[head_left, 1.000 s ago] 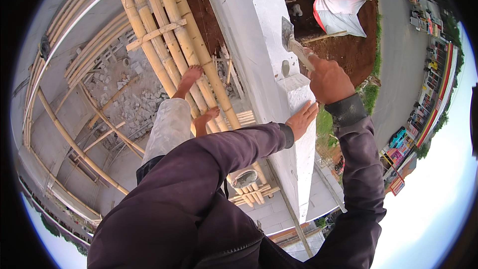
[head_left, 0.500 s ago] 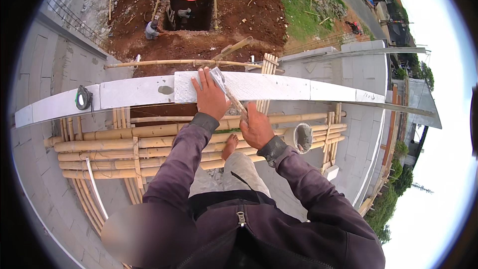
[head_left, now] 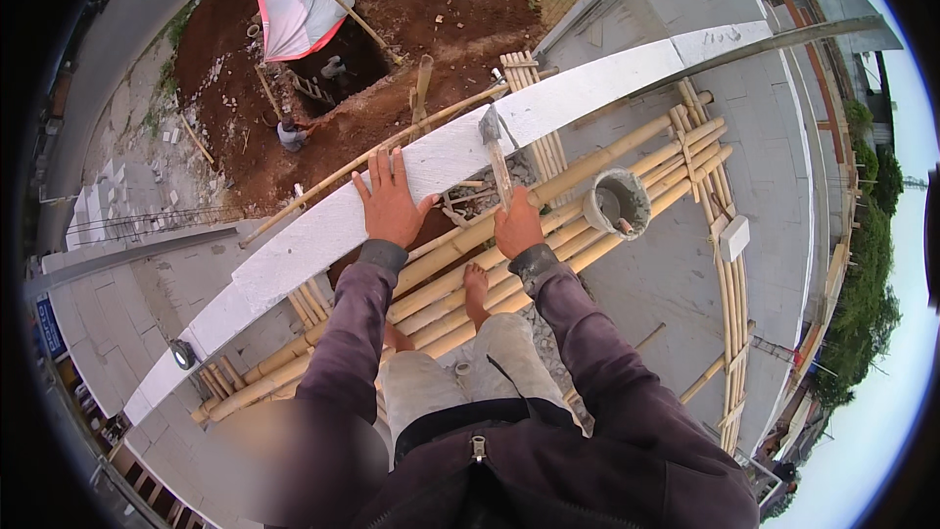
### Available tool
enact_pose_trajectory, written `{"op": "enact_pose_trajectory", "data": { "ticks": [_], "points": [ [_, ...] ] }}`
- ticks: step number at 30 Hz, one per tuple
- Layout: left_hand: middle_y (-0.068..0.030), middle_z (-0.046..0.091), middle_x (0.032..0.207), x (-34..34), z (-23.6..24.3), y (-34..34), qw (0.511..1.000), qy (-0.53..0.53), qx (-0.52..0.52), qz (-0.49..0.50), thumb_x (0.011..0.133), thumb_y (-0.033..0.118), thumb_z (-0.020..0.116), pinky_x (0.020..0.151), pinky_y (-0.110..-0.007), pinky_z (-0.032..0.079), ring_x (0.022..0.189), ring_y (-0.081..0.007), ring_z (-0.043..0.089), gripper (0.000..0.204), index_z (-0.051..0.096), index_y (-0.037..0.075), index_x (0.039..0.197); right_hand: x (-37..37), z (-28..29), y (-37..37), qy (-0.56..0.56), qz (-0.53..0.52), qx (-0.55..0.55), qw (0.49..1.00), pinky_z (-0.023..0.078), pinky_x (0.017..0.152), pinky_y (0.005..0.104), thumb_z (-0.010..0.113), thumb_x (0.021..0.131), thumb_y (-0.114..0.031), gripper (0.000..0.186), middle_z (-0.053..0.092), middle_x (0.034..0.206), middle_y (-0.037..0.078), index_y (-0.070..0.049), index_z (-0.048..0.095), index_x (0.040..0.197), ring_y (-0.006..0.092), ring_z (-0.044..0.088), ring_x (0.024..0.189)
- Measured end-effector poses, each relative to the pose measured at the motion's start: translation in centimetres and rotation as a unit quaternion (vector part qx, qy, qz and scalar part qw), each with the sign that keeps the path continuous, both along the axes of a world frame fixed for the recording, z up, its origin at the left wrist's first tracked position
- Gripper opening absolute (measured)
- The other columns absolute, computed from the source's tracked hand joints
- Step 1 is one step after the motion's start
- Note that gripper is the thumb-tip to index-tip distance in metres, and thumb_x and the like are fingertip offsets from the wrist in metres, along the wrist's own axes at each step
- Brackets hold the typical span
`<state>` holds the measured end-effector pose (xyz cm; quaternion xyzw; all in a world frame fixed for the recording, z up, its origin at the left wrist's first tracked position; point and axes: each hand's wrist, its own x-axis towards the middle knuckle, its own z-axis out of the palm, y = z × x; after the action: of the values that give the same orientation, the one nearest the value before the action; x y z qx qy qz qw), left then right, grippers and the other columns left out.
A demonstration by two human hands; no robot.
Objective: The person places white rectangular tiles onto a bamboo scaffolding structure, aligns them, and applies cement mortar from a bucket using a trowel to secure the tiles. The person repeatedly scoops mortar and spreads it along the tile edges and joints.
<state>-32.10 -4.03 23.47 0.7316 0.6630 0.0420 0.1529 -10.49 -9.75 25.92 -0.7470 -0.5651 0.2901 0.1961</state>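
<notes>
Two hands: my left hand (head_left: pixel 394 214), fingers spread on white wall (head_left: pixel 578 100); right hand (head_left: pixel 519 228) curled round wooden-handled tool (head_left: pixel 498 165). Scrawl (head_left: pixel 723 36), wall's right end, unreadable.

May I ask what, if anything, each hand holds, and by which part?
The right hand grips a tool by its handle; the left hand, on white blocks, holds nothing.

Dark plum jacket (head_left: pixel 587 470), pale trousers (head_left: pixel 519 353)
Charcoal cuffs (head_left: pixel 383 254), the right one smudged grey; silver zip pull (head_left: pixel 478 447); bare feet (head_left: pixel 475 286).
</notes>
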Motion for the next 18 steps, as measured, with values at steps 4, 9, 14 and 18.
{"op": "enact_pose_trajectory", "data": {
  "ticks": [4, 9, 14, 18],
  "points": [
    [-0.0203, 0.019, 0.165, 2.3, 1.2, 1.3, 0.999, 0.047, -0.015, -0.012, 0.087, 0.065, 0.063, 0.121, -0.063, 0.007, 0.154, -0.0366, 0.012, 0.103, 0.023, 0.002, 0.158, 3.1, 1.6, 0.1, 0.1, -0.016, 0.07, 0.992, 0.047, 0.064, 0.0562, 0.063, 0.092, -0.015, 0.029, 0.061, 0.077, 0.03, 0.002, 0.045, 0.107, 0.0513, 0.062, 0.073],
    [-0.0244, 0.027, 0.16, 6.3, 6.1, 2.5, 0.999, -0.029, -0.013, -0.001, 0.089, 0.059, 0.067, 0.119, -0.056, 0.021, 0.149, -0.0391, 0.024, 0.099, 0.025, -0.001, 0.156, 3.8, 5.7, -1.1, 0.432, -0.106, -0.085, 0.892, 0.051, 0.05, 0.0351, 0.07, 0.089, -0.019, 0.03, 0.062, 0.072, 0.011, 0.002, 0.054, 0.102, 0.017, 0.063, 0.053],
    [-0.0155, 0.068, 0.109, 11.9, 11.0, 1.7, 0.791, -0.549, -0.23, 0.141, 0.087, 0.024, 0.078, 0.09, -0.036, 0.05, 0.101, -0.0234, 0.065, 0.055, 0.054, -0.004, 0.128, -0.2, 7.7, -0.8, 0.473, -0.121, -0.042, 0.872, 0.053, 0.057, 0.0372, 0.071, 0.086, -0.016, 0.034, 0.066, 0.078, 0.012, 0.004, 0.056, 0.109, 0.0214, 0.066, 0.061],
    [-0.0201, 0.068, 0.097, 11.3, 11.8, 3.2, 0.946, -0.29, -0.077, 0.123, 0.077, 0.014, 0.08, 0.08, -0.041, 0.052, 0.088, -0.0316, 0.068, 0.046, 0.054, -0.002, 0.112, -0.6, 7.5, -2.0, 0.44, 0.067, -0.045, 0.894, 0.054, 0.078, 0.0465, 0.074, 0.084, -0.033, 0.046, 0.069, 0.093, 0.024, 0.001, 0.059, 0.109, 0.0382, 0.07, 0.087]
  ]
}}
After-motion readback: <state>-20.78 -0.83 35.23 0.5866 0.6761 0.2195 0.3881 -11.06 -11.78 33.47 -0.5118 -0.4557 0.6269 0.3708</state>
